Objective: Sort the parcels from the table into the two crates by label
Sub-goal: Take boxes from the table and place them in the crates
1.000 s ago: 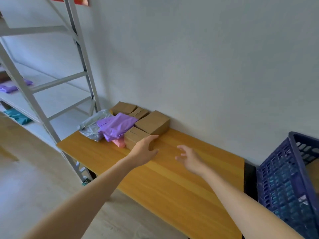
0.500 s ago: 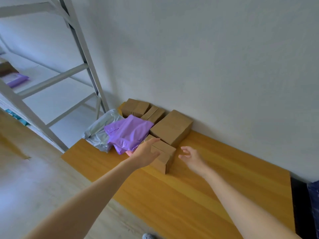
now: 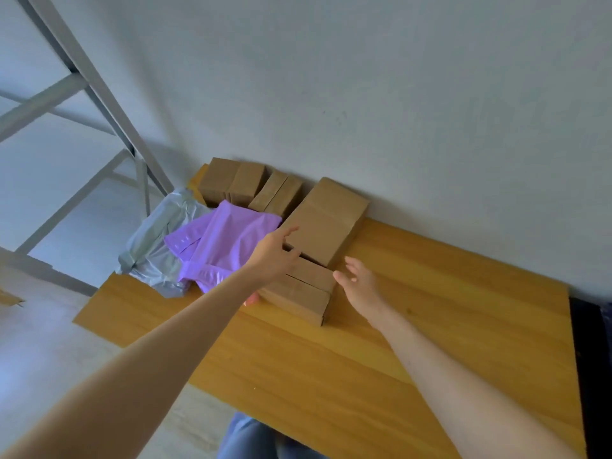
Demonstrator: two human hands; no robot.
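Pick-up starting, I judge: left hand [image 3: 273, 256] on the front cardboard box [image 3: 299, 294], grip I cannot tell, right hand [image 3: 359, 283] spread beside it; next, clamp both ends and lift.

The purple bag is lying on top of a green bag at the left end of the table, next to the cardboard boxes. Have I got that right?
Not quite. The bag under the purple bag is grey, not green, as the head view shows. The rest holds: both lie at the left end of the table, next to the cardboard boxes.
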